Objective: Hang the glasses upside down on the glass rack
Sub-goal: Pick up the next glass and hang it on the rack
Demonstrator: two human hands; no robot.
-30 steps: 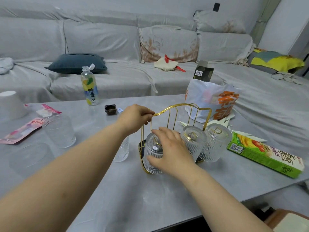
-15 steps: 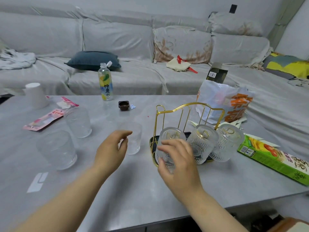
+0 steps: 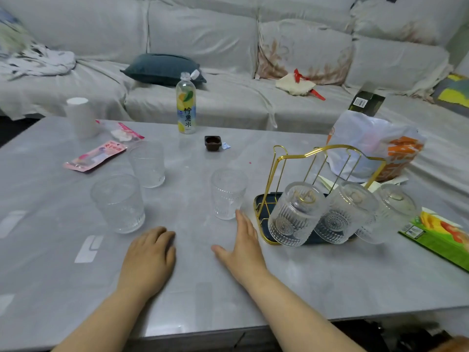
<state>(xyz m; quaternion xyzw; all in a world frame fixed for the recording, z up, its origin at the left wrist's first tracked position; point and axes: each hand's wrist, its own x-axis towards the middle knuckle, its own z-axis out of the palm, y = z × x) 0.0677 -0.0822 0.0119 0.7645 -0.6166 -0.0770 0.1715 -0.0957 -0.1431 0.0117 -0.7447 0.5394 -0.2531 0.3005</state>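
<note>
A pale grey, marbled bench (image 3: 291,283) stands in front of a long sofa (image 3: 228,47) draped in light covers, with a dark teal cushion (image 3: 162,68) lying on the seat. On the bench, far beyond both hands, stand a lemon drink bottle (image 3: 186,107) and a small brown cup (image 3: 213,143); a pink packet (image 3: 95,156) and an upturned white paper cup (image 3: 80,116) lie far beyond the left hand. The left hand (image 3: 148,260) rests palm down on the bench, fingers loosely curled and holding nothing. The right hand (image 3: 243,250) lies flat just beside it, fingers stretched out and spread, also empty. A ribbed glass (image 3: 228,196) stands upright just past the right hand's fingertips (image 3: 238,214), near them but whether touching cannot be told. Two more upright glasses (image 3: 118,201) stand beyond and to the left of the left hand. To the right of the right hand sits the gold wire glass rack (image 3: 279,171) on its dark tray, with three hung glasses (image 3: 294,214) tilted mouth down on its pegs. Further right lie a green carton (image 3: 441,237) and a white plastic bag (image 3: 368,146).
</note>
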